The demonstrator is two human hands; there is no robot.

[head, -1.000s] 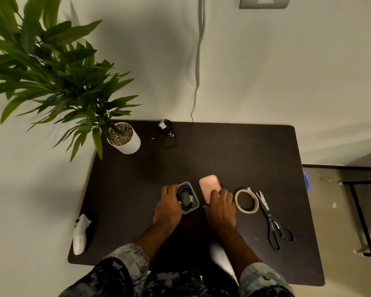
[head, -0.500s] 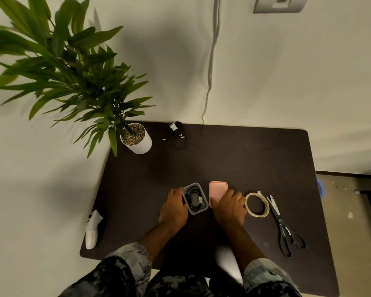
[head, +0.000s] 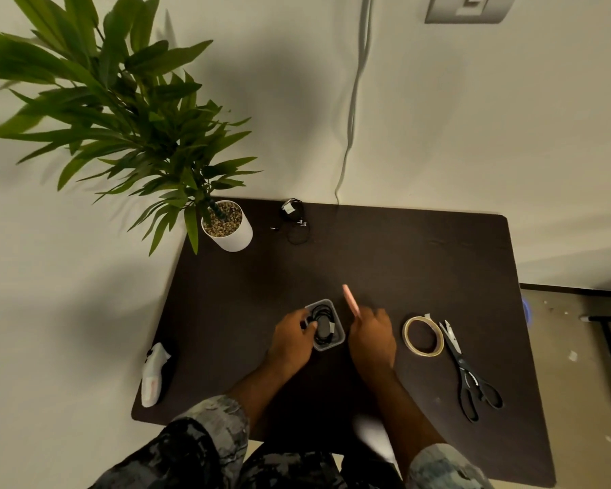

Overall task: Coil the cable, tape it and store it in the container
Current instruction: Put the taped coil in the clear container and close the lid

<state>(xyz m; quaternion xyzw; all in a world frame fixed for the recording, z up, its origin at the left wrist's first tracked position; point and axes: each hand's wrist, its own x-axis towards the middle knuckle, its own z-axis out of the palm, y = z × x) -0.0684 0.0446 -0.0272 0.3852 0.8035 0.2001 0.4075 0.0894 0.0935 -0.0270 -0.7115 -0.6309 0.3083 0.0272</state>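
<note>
Storing step: coiled cable (head: 323, 326) sits in container (head: 327, 344) at frame ctr, left hand (head: 291, 342) grip curled on its rim, right hand (head: 373, 335) pinching pink lid (head: 350, 300) tilted up; next needs lid lowered squarely on.

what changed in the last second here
The right hand has picked up the pink lid, which lay flat beside the container, and now holds it tilted on edge. The left hand stays at the container's side, the coiled cable inside. Tape roll and scissors unmoved.
</note>
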